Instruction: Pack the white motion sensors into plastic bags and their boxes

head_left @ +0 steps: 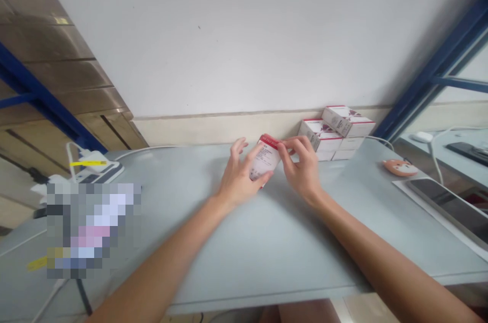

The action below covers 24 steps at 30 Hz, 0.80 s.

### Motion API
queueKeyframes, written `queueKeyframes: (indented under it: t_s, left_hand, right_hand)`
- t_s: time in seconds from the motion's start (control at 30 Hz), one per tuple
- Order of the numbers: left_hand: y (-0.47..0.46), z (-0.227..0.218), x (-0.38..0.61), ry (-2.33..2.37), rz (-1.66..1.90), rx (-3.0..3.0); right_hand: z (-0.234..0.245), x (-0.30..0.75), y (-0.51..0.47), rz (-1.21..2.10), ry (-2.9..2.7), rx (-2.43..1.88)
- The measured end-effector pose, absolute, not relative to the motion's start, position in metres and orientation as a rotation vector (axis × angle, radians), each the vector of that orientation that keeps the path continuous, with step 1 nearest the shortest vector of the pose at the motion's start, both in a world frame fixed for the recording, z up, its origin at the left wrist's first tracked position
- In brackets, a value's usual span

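Observation:
Both my hands hold one small white box with a red top edge (pixel 266 157) just above the grey table (pixel 267 247), near its far side. My left hand (pixel 238 174) grips the box from the left and below, thumb under it and fingers partly spread. My right hand (pixel 303 163) pinches the box's upper right corner by the red flap. A stack of several like white-and-red boxes (pixel 337 132) stands against the wall just right of my hands.
A small orange round object (pixel 399 167) and a dark flat device on white paper (pixel 446 206) lie at the right. At the left lie a white device with a yellow tag (pixel 93 168) and cables. A blue shelf frame (pixel 430 76) stands at the right.

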State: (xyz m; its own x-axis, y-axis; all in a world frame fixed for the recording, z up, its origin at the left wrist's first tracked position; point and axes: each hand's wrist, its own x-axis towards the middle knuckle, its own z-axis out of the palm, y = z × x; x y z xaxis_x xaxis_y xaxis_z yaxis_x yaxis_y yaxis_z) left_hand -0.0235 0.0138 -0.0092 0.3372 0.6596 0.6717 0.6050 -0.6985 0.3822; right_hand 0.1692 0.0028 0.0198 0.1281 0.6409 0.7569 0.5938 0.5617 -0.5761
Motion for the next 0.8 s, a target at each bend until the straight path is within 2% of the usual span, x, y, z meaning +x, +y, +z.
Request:
queueKeyframes:
  t_s: [0.07, 0.13, 0.3, 0.47, 0.8]
  left_hand:
    - [0.007, -0.013, -0.018, 1.266, 1.053, 2.557]
    - [0.004, -0.016, -0.015, 1.298, 0.947, 2.519]
    - [0.019, -0.016, -0.018, 1.084, 1.104, 2.172]
    - [0.041, 0.001, -0.030, 1.203, 1.326, 1.183]
    - [0.059, 0.018, -0.060, 1.280, 1.341, 0.622]
  right_hand:
    - [0.019, 0.175, 0.005, 0.061, -1.516, -1.156]
    - [0.020, 0.179, 0.005, 0.102, -1.552, -1.164]
    - [0.027, 0.179, 0.000, 0.207, -1.694, -1.007]
    - [0.016, 0.175, 0.003, 0.276, -1.768, -0.934]
    - [0.009, 0.178, 0.010, 0.256, -1.823, -1.032]
